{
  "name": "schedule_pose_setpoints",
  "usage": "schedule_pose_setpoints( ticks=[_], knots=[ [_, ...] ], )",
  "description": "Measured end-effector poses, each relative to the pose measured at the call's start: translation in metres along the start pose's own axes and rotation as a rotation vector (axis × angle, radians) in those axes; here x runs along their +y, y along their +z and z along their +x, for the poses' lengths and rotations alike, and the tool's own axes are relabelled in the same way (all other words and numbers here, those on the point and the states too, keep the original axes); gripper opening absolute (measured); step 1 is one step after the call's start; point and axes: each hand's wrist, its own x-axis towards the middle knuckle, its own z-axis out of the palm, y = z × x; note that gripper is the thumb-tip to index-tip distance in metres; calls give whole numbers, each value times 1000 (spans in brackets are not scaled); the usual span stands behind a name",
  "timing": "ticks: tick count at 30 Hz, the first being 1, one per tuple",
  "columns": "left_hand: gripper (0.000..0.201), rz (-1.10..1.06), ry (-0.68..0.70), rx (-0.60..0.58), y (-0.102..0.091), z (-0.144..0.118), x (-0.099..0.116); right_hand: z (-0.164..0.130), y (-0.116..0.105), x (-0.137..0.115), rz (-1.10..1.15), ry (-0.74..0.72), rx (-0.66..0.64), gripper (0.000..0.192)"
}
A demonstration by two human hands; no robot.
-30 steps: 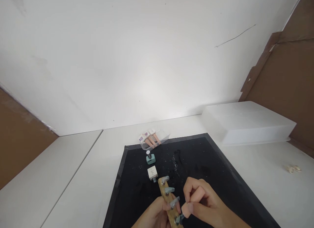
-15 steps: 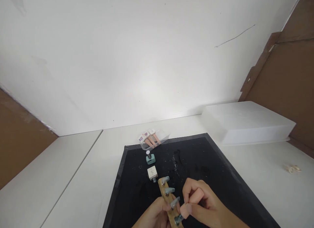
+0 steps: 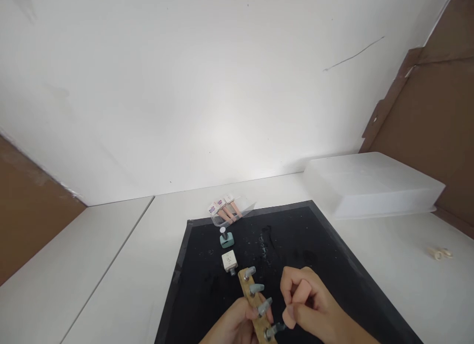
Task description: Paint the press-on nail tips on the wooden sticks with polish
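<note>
My left hand [image 3: 240, 319] is closed around a narrow wooden strip [image 3: 245, 284] at the bottom of the view. Several grey-green false nail tips [image 3: 256, 288] stand out from the strip in a row. In my right hand [image 3: 309, 304], to the right of the strip, a pink nail polish cap [image 3: 301, 292] is pinched between thumb and fingers. Its lower end is close to the darker nail tip [image 3: 274, 330] nearest me; any brush cannot be made out. Beyond the strip, a white bottle [image 3: 229, 261] with a dark neck lies on the black mat [image 3: 289, 235].
A teal bottle [image 3: 226, 240] is further back on the mat. Behind it, a clear tray [image 3: 246, 205] holds several white bottles with pink caps. An upturned translucent bin [image 3: 374, 186] stands at the right, with small beige pieces [image 3: 439, 253] in front of it.
My right hand has drawn slightly to the right with the pink cap, uncovering more of the nearest nail tip. My left hand and the wooden strip are nearly still.
</note>
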Motion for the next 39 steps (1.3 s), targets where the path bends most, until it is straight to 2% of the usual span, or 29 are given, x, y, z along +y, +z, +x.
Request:
schedule_pose_setpoints(
  ticks=[5,9,16,20,30,36,39],
  knots=[
    [23,33,15,14,-4,1,-1,1,-3,1,-10,-64,28,12],
    [23,50,22,21,-7,3,-2,-1,-6,1,-50,-91,-20,10],
    [23,41,32,30,-6,5,-3,-7,-3,-2,-194,-14,-11,5],
    [23,41,33,25,-8,8,-5,-5,-1,-4,-235,12,36,11],
    [28,83,28,45,-11,12,-7,0,3,-6,-129,56,76,8],
    [28,105,31,66,-8,9,-4,2,1,0,-44,44,110,8],
    [28,80,9,46,-9,8,-4,3,0,-1,29,0,78,7]
  ],
)
